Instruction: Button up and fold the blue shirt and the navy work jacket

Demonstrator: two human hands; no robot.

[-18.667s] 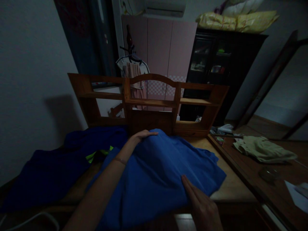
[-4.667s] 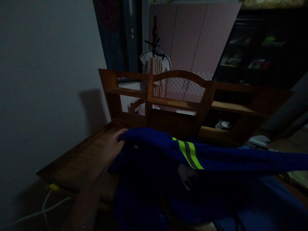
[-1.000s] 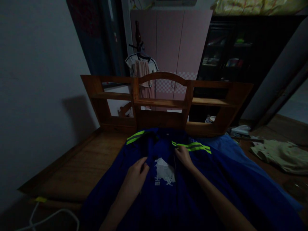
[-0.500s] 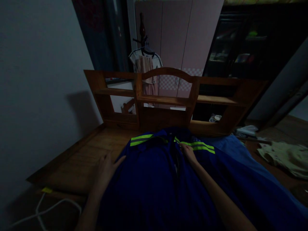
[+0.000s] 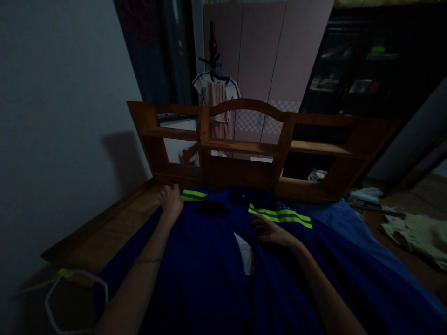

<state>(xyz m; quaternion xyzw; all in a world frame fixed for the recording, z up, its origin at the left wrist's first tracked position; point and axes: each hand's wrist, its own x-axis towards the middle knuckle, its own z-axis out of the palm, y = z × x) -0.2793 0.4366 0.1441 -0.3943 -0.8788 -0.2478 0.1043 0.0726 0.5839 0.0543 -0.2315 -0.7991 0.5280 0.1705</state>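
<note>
A dark blue jacket [image 5: 206, 260] with yellow-green and grey reflective stripes lies spread, collar toward the headboard. At its left shoulder, beside the shorter stripe, my left hand [image 5: 171, 203] is closed on the cloth with bent fingers. My right hand [image 5: 274, 231] is at the right front edge, just below the longer stripe, its fingers curled on the fabric; the thumb is hidden. Between the two front edges a white patch [image 5: 245, 255] shows in the opening. The left sleeve slants down toward the lower left.
Beyond the jacket stands a wooden headboard [image 5: 240, 148] with shelf openings. Bare wooden boards [image 5: 115, 232] lie to the left, by the wall. A white cord [image 5: 49, 302] hangs at lower left. Blue cloth [image 5: 324, 213] and a pale heap of cloth [image 5: 415, 235] are at right.
My left hand has moved up and right onto the jacket's left shoulder, and the left side is spread wider. The front opening has widened, baring the white patch. My right hand has shifted slightly down.
</note>
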